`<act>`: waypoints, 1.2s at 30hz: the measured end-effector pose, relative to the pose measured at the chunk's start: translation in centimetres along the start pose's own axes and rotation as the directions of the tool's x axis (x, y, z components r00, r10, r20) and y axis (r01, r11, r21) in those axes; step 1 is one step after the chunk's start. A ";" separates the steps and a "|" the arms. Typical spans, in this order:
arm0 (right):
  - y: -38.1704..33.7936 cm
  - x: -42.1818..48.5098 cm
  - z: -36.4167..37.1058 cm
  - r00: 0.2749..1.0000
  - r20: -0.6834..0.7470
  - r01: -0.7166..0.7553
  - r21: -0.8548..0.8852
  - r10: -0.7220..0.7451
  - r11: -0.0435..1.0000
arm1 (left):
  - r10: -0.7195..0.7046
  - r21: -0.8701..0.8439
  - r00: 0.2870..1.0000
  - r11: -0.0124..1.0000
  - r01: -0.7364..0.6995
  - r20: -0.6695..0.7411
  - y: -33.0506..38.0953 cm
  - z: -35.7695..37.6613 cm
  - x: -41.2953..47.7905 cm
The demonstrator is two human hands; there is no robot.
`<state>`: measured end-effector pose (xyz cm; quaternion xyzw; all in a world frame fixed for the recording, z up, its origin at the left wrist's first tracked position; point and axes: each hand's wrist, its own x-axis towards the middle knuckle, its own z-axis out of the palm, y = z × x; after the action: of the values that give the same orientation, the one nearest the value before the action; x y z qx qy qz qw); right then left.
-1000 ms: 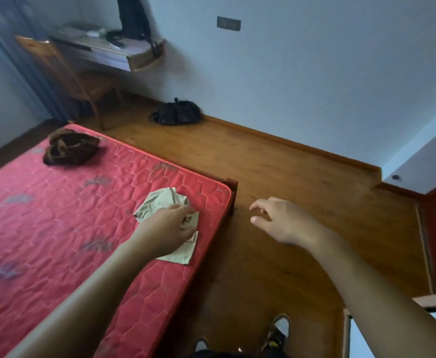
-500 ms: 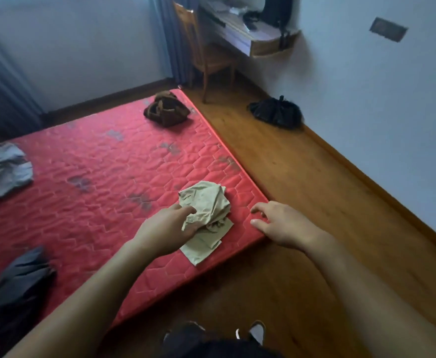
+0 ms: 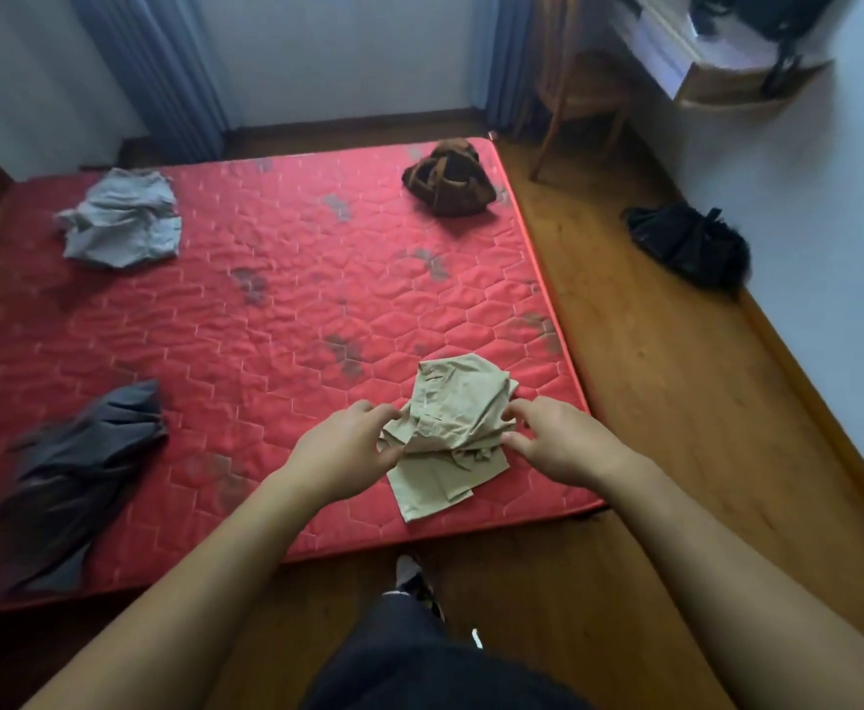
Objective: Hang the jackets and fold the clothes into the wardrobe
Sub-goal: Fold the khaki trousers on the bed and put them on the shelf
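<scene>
A crumpled beige garment [image 3: 453,417] lies near the front right corner of the red mattress [image 3: 276,320]. My left hand [image 3: 342,450] grips its left side with curled fingers. My right hand [image 3: 555,440] pinches its right edge. A light grey garment [image 3: 122,217] lies bunched at the mattress's far left. At the near left edge a dark grey garment [image 3: 76,468] sprawls. A brown garment [image 3: 447,179] sits in a heap at the far right corner. No wardrobe is in view.
A black bag [image 3: 688,243] lies on the wooden floor by the right wall. A wooden chair [image 3: 578,89] stands under a wall-mounted desk [image 3: 701,58] at the back right. Blue curtains [image 3: 158,69] hang behind the mattress. My feet are at the mattress's front edge.
The view has swung left, bringing the whole mattress and two grey garments into sight. My right hand moved from the mattress corner onto the beige garment and now pinches it.
</scene>
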<state>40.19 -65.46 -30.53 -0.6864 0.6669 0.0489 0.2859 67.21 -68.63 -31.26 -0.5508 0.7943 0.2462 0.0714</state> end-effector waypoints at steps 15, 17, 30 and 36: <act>4.2 17.7 0.3 0.984 0.153 0.111 -0.113 -0.093 0.987 | -0.216 -0.115 0.967 0.966 0.231 0.134 -3.9 4.7 13.8; 5.3 21.5 1.9 0.976 0.185 0.144 -0.139 -0.117 0.980 | -0.272 -0.109 0.951 0.951 0.289 0.151 -4.5 7.1 16.1; 11.4 40.0 20.8 0.891 0.398 0.395 -0.438 -0.220 0.808 | -0.396 0.066 0.865 0.916 0.396 0.308 -11.8 28.4 28.2; 10.7 46.6 26.5 0.848 0.371 0.531 -0.587 -0.379 0.611 | -0.284 0.126 0.887 0.959 0.255 0.366 -14.3 35.2 31.9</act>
<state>43.38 -94.08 -76.97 -0.8797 0.3715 0.2827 0.0906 62.46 -82.78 -78.56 -0.5944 0.6898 0.3060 0.2779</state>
